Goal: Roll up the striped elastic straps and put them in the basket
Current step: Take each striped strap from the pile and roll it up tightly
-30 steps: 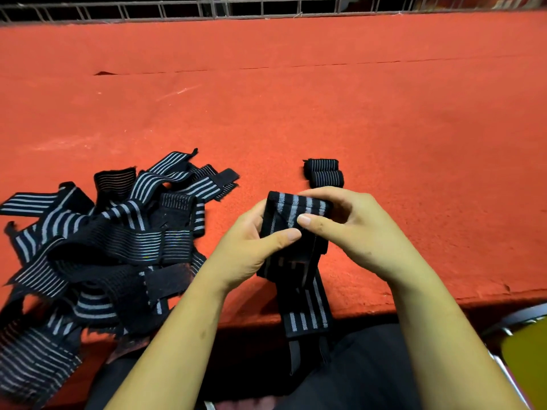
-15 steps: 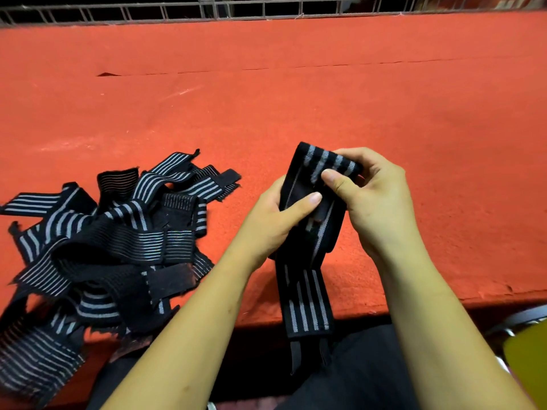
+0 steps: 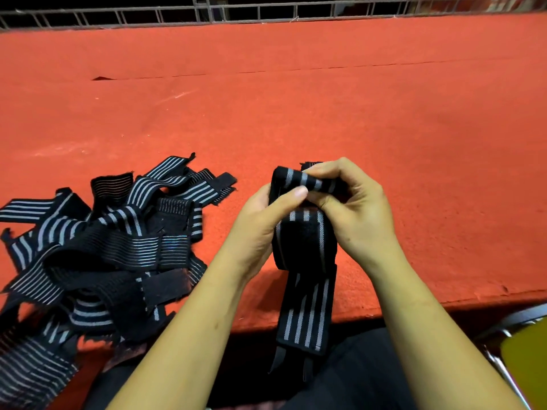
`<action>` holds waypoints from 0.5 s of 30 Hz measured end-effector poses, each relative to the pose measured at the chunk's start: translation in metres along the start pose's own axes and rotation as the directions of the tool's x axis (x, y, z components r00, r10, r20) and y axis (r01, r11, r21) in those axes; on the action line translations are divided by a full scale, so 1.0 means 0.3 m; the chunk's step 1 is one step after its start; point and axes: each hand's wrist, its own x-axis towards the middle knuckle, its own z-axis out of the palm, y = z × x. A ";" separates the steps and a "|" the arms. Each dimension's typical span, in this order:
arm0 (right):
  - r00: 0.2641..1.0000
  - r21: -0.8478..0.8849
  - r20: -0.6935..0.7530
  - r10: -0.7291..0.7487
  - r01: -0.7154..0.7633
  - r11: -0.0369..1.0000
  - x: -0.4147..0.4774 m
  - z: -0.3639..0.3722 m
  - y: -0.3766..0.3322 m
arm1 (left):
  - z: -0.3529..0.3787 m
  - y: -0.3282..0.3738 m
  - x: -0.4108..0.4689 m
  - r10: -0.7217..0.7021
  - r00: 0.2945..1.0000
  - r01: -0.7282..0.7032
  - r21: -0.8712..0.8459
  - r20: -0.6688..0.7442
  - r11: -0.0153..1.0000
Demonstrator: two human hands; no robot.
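Note:
A black strap with grey stripes (image 3: pixel 306 309) hangs from both my hands over the table's near edge, its tail reaching down to my lap. My left hand (image 3: pixel 260 223) pinches the folded top end with thumb and fingers. My right hand (image 3: pixel 355 208) curls its fingers round the same folded end from the right. A loose pile of striped straps (image 3: pixel 97 247) lies on the table to the left of my hands. A rolled strap (image 3: pixel 309 165) peeks out just behind my right fingers. No basket is in view.
The table is covered in red felt (image 3: pixel 325 108) with a seam across it. A metal wire railing (image 3: pixel 266 13) runs along the far edge. A chair with a yellow seat (image 3: pixel 524 356) stands at the lower right.
Both hands came back down toward me with the strap. Its top end is now folded over into a tighter turn between my fingers.

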 end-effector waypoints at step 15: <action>0.946 -0.255 0.250 0.207 -0.142 0.956 0.006 -0.019 -0.047 | -0.011 0.021 0.013 0.135 0.991 -0.134 -0.062 0.017 0.989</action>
